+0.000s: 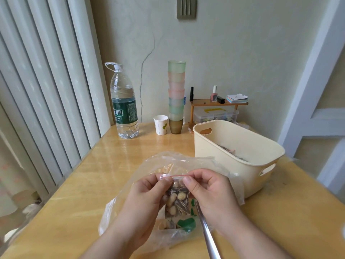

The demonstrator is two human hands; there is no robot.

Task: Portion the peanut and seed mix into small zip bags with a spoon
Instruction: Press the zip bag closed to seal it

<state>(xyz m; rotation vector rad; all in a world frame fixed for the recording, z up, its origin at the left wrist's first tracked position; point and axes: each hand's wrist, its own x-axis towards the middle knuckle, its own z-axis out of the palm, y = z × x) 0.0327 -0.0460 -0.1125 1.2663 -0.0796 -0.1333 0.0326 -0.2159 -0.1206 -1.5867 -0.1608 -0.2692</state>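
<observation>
Two hands hold a small zip bag point(177, 200) upright above a wooden desk point(89, 184). The left hand point(147, 200) and right hand point(211, 193) each pinch the bag's red-lined top edge between thumb and fingers. The bag is filled with peanuts and striped seeds. A metal spoon handle point(207, 234) runs from under the right hand toward the near edge. Beneath lies a large clear plastic bag point(179, 161) holding more mix. To the right sits a cream basket point(237, 146). Far back stand a water bottle point(124, 101), a paper cup point(161, 124) and stacked pastel cups point(176, 94).
</observation>
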